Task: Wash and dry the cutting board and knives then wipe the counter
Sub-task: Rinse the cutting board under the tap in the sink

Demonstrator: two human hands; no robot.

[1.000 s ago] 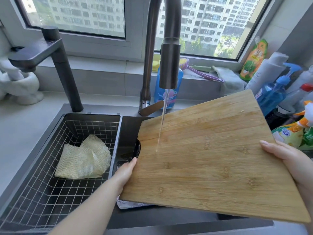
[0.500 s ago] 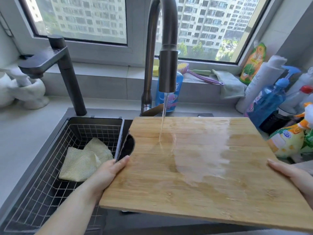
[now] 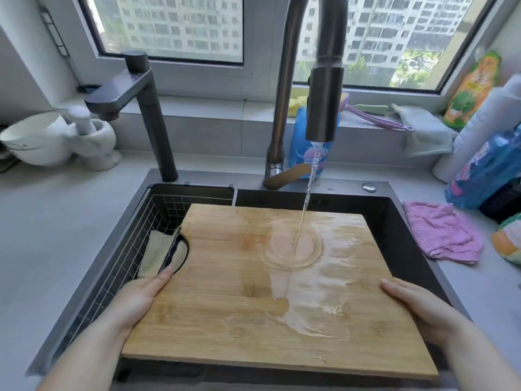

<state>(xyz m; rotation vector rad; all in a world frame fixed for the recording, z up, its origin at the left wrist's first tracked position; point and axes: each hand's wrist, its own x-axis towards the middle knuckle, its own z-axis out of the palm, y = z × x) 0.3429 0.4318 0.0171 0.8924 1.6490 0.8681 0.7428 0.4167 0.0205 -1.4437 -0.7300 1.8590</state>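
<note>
Left hand [image 3: 138, 300] and right hand [image 3: 423, 309] each clasp a side edge of the rectangular bamboo cutting board [image 3: 225, 300], held flat over the dark sink [image 3: 394, 218]. A water stream [image 3: 306, 201] from the grey pull-down tap [image 3: 324, 103] strikes the board's far half. A wire basket [image 3: 112, 277] holding a yellow mesh cloth [image 3: 153, 252] sits at the sink's left edge. A pink cloth [image 3: 439, 235] lies on the grey counter [image 3: 56, 221] by the sink's right edge. The blue bottle [image 3: 485, 170] has an illegible label.

Wet, glossy bamboo-like wooden cutting board [image 3: 253, 292] (grain visible), brushed metal faucet [image 3: 324, 80], fluffy pink cloth [image 3: 439, 235].
</note>
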